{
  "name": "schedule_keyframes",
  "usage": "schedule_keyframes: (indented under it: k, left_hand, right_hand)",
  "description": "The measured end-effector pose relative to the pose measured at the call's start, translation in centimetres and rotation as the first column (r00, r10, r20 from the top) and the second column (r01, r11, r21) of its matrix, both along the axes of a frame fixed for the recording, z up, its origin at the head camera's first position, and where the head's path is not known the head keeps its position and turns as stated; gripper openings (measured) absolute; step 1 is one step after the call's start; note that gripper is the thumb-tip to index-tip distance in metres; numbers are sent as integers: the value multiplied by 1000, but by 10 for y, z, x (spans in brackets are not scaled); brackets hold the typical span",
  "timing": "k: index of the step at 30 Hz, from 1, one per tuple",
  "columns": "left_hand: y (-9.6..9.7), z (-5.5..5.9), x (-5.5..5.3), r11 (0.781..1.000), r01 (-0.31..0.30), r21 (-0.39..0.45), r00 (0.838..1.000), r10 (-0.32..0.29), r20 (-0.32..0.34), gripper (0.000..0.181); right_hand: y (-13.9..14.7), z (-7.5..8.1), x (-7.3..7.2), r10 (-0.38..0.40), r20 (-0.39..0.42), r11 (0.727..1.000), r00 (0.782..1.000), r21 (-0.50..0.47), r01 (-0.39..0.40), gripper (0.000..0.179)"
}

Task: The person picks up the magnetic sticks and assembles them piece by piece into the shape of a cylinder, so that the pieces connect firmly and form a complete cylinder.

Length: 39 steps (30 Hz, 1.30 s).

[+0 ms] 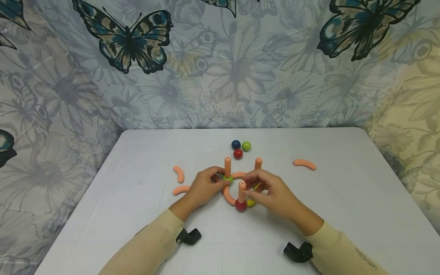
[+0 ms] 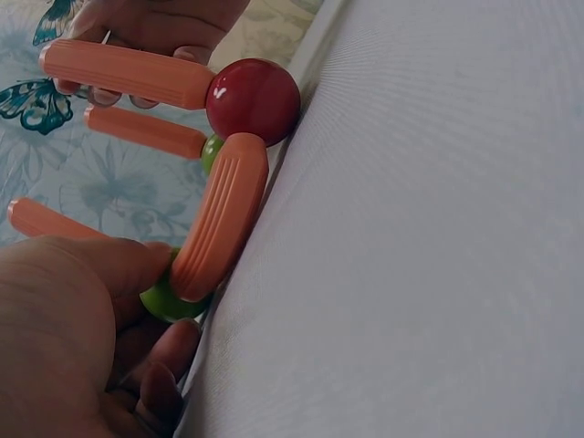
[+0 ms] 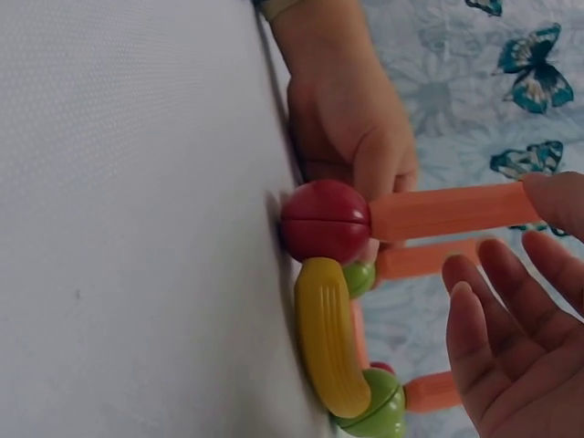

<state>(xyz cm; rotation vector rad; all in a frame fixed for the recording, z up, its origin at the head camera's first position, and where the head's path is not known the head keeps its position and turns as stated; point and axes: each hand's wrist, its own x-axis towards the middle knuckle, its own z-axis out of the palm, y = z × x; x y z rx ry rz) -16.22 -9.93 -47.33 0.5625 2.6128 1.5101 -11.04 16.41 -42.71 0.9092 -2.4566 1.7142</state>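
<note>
A ring of toy balls and curved sticks lies on the table, with straight orange sticks standing upright from it. My left hand (image 1: 206,185) pinches a green ball (image 2: 164,301) at the ring's left. From there a curved orange stick (image 2: 222,219) runs to the red ball (image 1: 241,206) in front. My right hand (image 1: 273,193) is beside the upright orange stick (image 3: 452,212) on that red ball, thumb by its top end, fingers loosely spread. A curved yellow stick (image 3: 328,338) joins the red ball to another green ball (image 3: 379,406). The right hand partly hides the ring's right side in the head view.
Loose blue (image 1: 235,144), lime (image 1: 246,146) and red (image 1: 238,154) balls lie behind the ring. Two curved orange sticks (image 1: 178,174) are at the left, and another curved orange stick (image 1: 304,164) lies at the right. A butterfly-patterned cloth (image 1: 237,76) hangs behind the white table (image 1: 137,214).
</note>
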Motion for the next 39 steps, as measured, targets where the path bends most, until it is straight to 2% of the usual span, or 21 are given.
schedule_keyframes:
  k: [8,15,20,24,28,31,34,36,39]
  left_hand:
    - [0,3,1,1000,-11,-9,1000,11,9,25]
    - [0,2,0,1000,-22,-21,1000,22,8,23]
    - [-1,2,0,1000,-25,-9,999,25,22,20]
    - [-1,2,0,1000,-23,8,999,23,33,20]
    - [-1,2,-1,1000,-24,10,999,23,40,20]
    - [-2,1,-1,1000,-23,8,999,22,40,21]
    - [-2,0,-2,1000,-23,11,999,22,32,21]
    - [-2,0,-2,1000,-20,15,999,20,30,21]
    - [-2,-1,-3,1000,-14,20,999,13,30,21]
  right_hand:
    - [4,4,-1,-9,-32,1000,999,1,9,26]
    - [14,16,-3,-31,-92,999,995,-40,28,30]
    - [28,29,-8,-60,-154,991,986,-126,41,33]
    - [39,39,-17,-142,-145,963,979,-248,103,28]
    - [49,39,-37,-238,-48,933,970,-288,215,17]
    - [50,30,-60,-273,48,940,961,-197,277,19]
    - [49,18,-85,-256,173,957,951,-90,274,31]
    - [47,9,-100,-249,246,964,937,-27,264,39]
    - [44,-3,-120,-247,315,968,916,41,247,47]
